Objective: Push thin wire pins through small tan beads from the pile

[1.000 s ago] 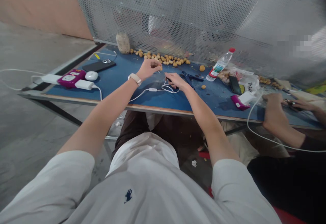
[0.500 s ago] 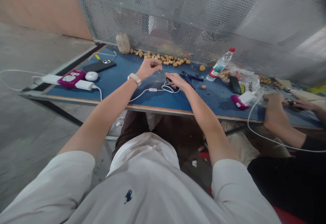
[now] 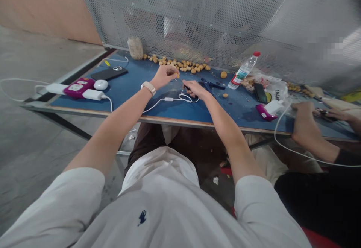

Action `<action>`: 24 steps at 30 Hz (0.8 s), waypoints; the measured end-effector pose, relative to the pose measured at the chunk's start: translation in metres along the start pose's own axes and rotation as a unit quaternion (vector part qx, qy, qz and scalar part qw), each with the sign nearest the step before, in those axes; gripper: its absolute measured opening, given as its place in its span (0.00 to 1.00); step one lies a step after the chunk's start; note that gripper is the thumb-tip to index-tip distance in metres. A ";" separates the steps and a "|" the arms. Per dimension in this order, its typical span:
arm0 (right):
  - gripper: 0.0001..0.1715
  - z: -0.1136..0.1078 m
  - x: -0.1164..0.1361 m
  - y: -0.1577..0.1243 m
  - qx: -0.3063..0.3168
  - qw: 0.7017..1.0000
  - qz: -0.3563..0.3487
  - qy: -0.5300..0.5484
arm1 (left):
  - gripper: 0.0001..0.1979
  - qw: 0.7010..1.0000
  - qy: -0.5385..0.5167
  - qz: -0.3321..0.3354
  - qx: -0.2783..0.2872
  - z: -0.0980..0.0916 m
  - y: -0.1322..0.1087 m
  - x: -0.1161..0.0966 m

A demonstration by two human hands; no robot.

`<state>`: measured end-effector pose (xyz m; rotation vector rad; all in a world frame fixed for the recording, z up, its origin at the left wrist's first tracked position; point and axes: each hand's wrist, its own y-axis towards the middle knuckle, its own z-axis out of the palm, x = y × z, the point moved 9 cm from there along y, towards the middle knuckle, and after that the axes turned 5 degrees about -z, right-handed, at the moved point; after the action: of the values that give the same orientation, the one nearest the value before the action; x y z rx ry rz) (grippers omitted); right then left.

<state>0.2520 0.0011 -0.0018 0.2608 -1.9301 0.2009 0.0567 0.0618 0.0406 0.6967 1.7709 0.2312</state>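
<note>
Pinching a thin sliver (image 3: 176, 78), the left hand (image 3: 166, 77) sits near the right hand (image 3: 195, 89), whose grip is unclear.

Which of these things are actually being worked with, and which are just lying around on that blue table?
Being worked with:
left hand, pinching something thin
right hand, holding something dark
blue-handled pliers, close by
tan round pieces, close by

Lying about:
plastic water bottle
smartphone
magenta power bank
</note>
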 end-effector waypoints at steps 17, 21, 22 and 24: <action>0.35 -0.001 -0.003 0.004 0.011 1.000 -0.020 -0.009 | 0.08 0.998 0.061 0.030 0.004 0.001 -0.005 -0.015; 0.34 -0.001 -0.001 0.002 0.008 1.000 -0.012 -0.008 | 0.06 0.998 0.062 0.024 0.014 0.000 -0.003 -0.012; 0.33 -0.001 -0.001 0.001 0.007 1.000 -0.007 -0.010 | 0.08 0.998 0.064 0.023 0.016 -0.001 -0.003 -0.009; 0.32 0.000 0.000 0.000 0.006 1.000 0.001 -0.014 | 0.11 0.997 0.071 0.021 0.021 -0.001 -0.002 -0.006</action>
<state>0.2517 0.0014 -0.0016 0.2712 -1.9564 0.2107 0.0566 0.0575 0.0446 0.7638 1.9031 0.2776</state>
